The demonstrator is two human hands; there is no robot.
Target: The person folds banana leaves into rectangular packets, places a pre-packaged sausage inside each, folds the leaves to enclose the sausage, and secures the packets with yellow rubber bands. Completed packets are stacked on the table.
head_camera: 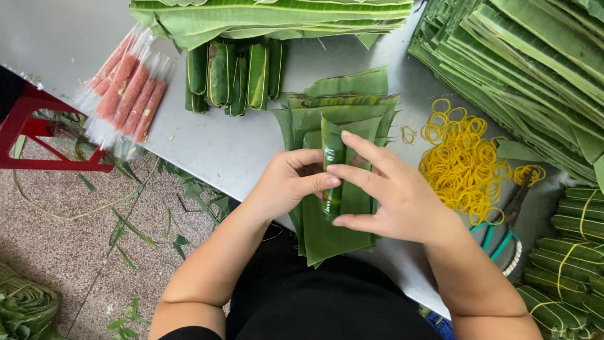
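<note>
The left hand (289, 182) and right hand (393, 195) have their fingers (352, 173) clamped on a green leaf roll (331, 179), over a leaf pile (327, 236) on the surface (226, 148), with yellow bands (462, 164) just right of the fingers.

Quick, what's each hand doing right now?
Left hand: closed around the leaf roll, thumb on it.
Right hand: fingers pressing the same roll, holding it against the leaf stack.

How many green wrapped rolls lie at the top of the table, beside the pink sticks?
4 rolls, side by side under the big leaf pile: first, second, third, fourth. More may be hidden between or beneath them.
</note>
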